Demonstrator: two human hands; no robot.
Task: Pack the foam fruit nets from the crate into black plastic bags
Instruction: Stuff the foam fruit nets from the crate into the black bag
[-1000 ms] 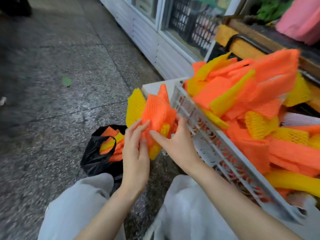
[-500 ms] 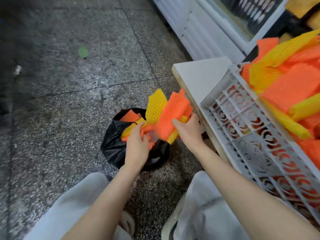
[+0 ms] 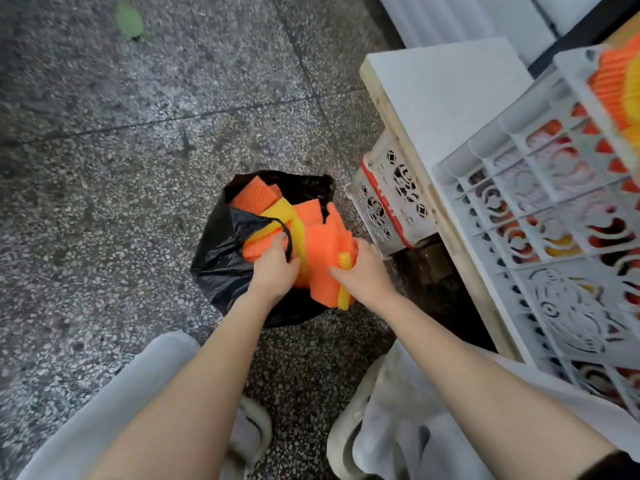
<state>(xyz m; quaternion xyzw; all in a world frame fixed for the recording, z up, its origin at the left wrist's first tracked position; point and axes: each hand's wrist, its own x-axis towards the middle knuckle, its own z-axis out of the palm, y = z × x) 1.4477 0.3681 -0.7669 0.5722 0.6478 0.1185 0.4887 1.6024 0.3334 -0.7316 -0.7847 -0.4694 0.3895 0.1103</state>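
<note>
A black plastic bag [image 3: 221, 251] stands open on the stone floor, holding several orange and yellow foam fruit nets [image 3: 258, 195]. Over its mouth I hold a bundle of orange and yellow nets [image 3: 323, 258] between both hands. My left hand [image 3: 275, 271] grips the bundle's left side, with a black bag handle looped by its fingers. On the right side, my right hand [image 3: 365, 275] curls round the bundle. The white plastic crate [image 3: 540, 209] at the right holds more nets [image 3: 620, 81], seen at its top corner and through its lattice wall.
The crate rests on a white board [image 3: 446, 88] with a wooden edge, carried by a smaller white crate with red trim [image 3: 388, 202]. Grey speckled floor stretches left and ahead. A green leaf [image 3: 130, 20] lies far off. My knees and shoes fill the bottom.
Both hands have carried the bundle of nets from beside the crate down and left to the bag's mouth. The view has tilted down toward the bag.
</note>
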